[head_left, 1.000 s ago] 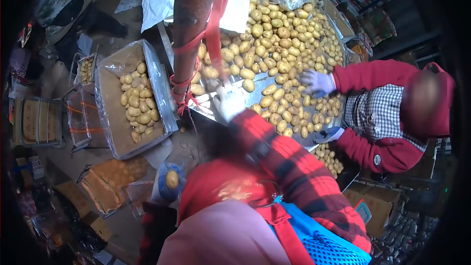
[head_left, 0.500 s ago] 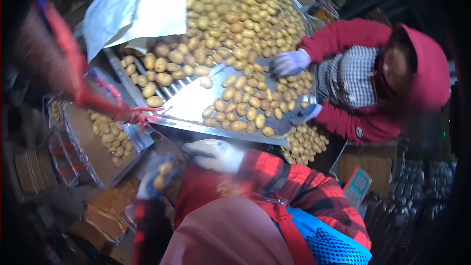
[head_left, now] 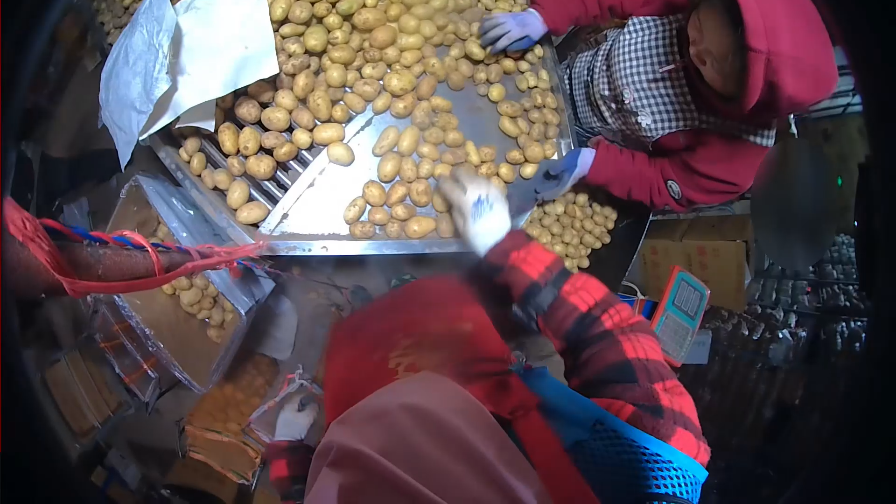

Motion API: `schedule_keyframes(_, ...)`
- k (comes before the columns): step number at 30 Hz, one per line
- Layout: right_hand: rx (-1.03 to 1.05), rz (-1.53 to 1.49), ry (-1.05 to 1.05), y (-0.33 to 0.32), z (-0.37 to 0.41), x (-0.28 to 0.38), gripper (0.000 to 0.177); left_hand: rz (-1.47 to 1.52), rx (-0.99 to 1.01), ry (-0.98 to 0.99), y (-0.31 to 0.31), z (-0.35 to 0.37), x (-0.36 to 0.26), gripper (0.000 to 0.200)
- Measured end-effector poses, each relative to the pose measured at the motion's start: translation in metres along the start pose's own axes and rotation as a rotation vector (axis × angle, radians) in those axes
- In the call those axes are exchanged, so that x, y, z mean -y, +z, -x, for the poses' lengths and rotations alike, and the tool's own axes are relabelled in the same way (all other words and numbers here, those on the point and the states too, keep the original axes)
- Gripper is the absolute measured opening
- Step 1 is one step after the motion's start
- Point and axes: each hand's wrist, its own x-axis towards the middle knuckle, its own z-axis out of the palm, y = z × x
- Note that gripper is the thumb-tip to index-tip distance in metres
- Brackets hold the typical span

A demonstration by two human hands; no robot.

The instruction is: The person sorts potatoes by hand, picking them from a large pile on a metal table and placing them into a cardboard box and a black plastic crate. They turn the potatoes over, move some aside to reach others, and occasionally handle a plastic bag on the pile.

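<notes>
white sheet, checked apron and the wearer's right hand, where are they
White sheet (head_left: 224, 47): head view, middle of its bright right side.
Checked apron (head_left: 611, 84): head view, on its front.
Wearer's right hand (head_left: 483, 215): head view, on its gloved back.

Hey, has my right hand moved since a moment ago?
Yes. Your right hand was short of the table's near metal edge; now it reaches over that edge, farther right, at the potatoes.
</notes>
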Motion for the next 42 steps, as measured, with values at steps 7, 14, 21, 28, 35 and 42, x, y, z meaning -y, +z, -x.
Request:
schedule_keyframes(7, 0.517, -0.069, 0.361, 0.081, -0.077, -0.101, 0.046, 0.045, -0.083, 0.103, -0.049, -0.062, -0.207, 0.033)
schedule_keyframes(14, 0.265, -0.255, 0.656, 0.084, -0.051, -0.082, 0.043, 1.053, 0.372, 0.038, 0.021, -0.121, -0.361, 0.041)
schedule_keyframes(21, 0.421, -0.118, 0.097, 0.008, -0.035, 0.046, 0.045, 0.864, 0.32, 0.076, 0.027, -0.129, -0.336, 0.044)
schedule_keyframes(28, 0.0, -0.295, -0.183, 0.094, -0.082, 0.11, 0.055, 0.731, -0.088, 0.336, 0.015, -0.151, -0.3, 0.036)
schedule_keyframes(35, 0.136, -0.042, 0.115, 0.077, -0.023, 0.037, 0.071, 0.659, -0.128, 0.317, 0.023, -0.149, -0.312, 0.04)
schedule_keyframes(42, 0.163, -0.085, 0.167, 0.023, 0.064, -0.026, 0.051, 0.584, -0.06, 0.245, 0.019, -0.155, -0.336, 0.04)
